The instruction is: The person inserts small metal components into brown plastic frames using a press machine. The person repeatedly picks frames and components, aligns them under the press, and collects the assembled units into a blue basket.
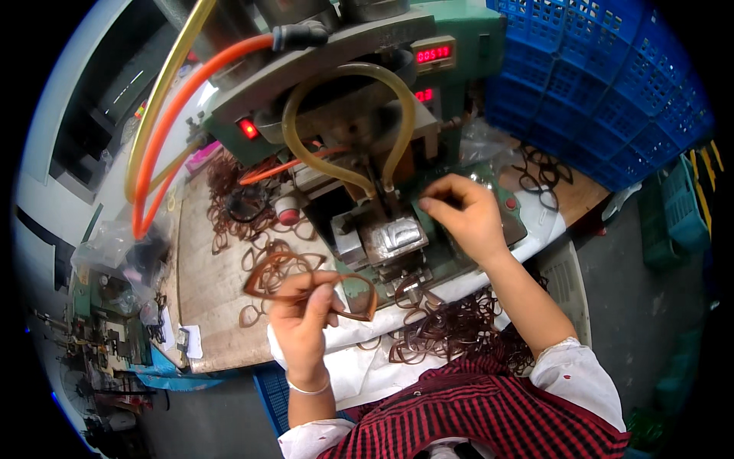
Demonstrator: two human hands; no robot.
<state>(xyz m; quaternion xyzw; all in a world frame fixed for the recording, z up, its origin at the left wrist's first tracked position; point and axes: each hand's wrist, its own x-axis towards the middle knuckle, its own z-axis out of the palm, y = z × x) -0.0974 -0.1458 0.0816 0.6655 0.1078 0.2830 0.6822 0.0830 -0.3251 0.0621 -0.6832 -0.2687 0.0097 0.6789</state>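
Note:
In my left hand (303,325) is a brown eyeglass frame (365,306), gripped at its middle between thumb and fingers and raised above the worktable. My right hand (468,218) is at the right of the press machine's metal fixture (395,237), thumb and forefinger curled together in a pinch. Whatever that pinch may hold is too small or hidden to make out. Two pale tubes, one a looped hose (409,115), run down to the tooling just above the fixture.
A dark pile of eyeglass frames (451,329) lies close to my body. Several more frames (229,203) cover the table's left side, and others (539,172) lie at the right. Orange hose (172,115) arches at upper left. Stacked blue crates (604,76) stand at right.

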